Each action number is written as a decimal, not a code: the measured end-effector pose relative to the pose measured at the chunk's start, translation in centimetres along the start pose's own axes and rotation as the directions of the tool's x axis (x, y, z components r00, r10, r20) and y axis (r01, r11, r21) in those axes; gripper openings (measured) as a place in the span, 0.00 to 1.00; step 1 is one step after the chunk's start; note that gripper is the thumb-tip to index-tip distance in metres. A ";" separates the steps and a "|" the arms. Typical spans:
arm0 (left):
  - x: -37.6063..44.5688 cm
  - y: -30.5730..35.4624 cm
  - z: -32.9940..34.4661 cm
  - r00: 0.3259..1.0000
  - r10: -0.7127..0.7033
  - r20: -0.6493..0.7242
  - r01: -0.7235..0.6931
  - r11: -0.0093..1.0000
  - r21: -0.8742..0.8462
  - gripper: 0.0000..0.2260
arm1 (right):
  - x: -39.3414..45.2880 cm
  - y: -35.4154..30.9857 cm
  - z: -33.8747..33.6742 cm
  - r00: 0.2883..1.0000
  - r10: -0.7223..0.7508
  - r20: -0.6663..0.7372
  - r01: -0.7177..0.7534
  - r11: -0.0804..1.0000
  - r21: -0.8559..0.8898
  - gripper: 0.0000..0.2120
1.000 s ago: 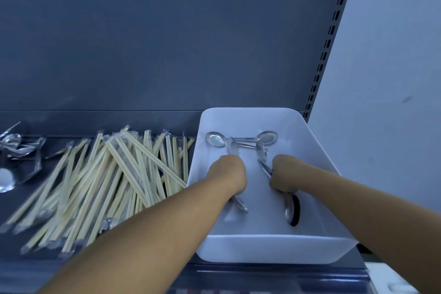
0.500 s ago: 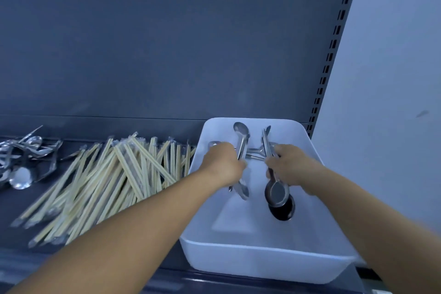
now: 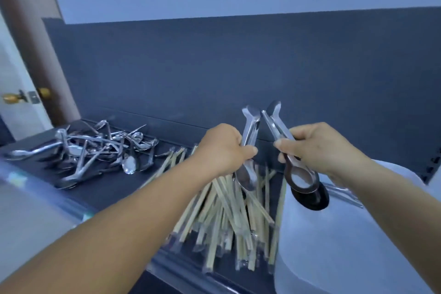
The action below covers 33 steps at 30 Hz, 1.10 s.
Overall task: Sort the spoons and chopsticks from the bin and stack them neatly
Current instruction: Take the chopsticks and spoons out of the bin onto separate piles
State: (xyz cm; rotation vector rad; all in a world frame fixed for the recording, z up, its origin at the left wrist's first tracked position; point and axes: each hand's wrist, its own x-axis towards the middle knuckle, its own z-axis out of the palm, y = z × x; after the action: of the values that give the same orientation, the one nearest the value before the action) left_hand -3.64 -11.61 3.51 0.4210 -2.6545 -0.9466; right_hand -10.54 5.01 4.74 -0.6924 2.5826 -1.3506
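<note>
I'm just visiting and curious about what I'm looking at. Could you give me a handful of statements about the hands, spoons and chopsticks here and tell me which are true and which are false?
1. Each hand holds metal spoons. True: the left hand grips spoons and the right hand grips its own bundle.
2. The held spoons point bowl-end up. False: the bowls hang down and the handles stick up.
3. A pile of spoons lies at the left of the dark shelf. True.
4. The chopsticks are inside the white bin. False: they lie on the shelf, left of the bin.
5. The chopsticks lie between the spoon pile and the bin. True.
</note>
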 end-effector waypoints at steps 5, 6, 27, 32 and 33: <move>0.6 -8.6 -6.7 0.997 -0.069 -0.044 0.070 0.997 0.021 0.14 | 3.3 -5.4 8.2 0.997 -0.039 0.065 0.041 0.998 -0.037 0.13; 0.8 -10.6 -8.3 0.996 -0.078 -0.051 0.079 0.996 0.027 0.14 | 4.0 -6.7 10.3 0.997 -0.042 0.071 0.045 0.998 -0.045 0.13; 8.9 -40.4 -27.6 0.904 -0.390 -0.177 0.416 0.898 0.144 0.21 | 20.6 -22.3 40.9 0.962 -0.050 0.270 0.095 0.983 -0.158 0.11; 11.6 -43.4 -27.6 0.860 -0.475 -0.188 0.506 0.842 0.187 0.18 | 25.3 -23.1 45.8 0.936 -0.062 0.345 0.155 0.955 -0.251 0.10; 12.1 -43.9 -27.6 0.851 -0.488 -0.193 0.521 0.831 0.193 0.18 | 26.1 -23.2 46.6 0.935 -0.060 0.351 0.159 0.952 -0.260 0.10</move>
State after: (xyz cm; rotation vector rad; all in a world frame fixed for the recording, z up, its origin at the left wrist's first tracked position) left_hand 2.99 -64.08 -2.45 1.2523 -2.5780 -0.6861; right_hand -10.41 -52.84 -1.70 -1.0292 2.5010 -0.7955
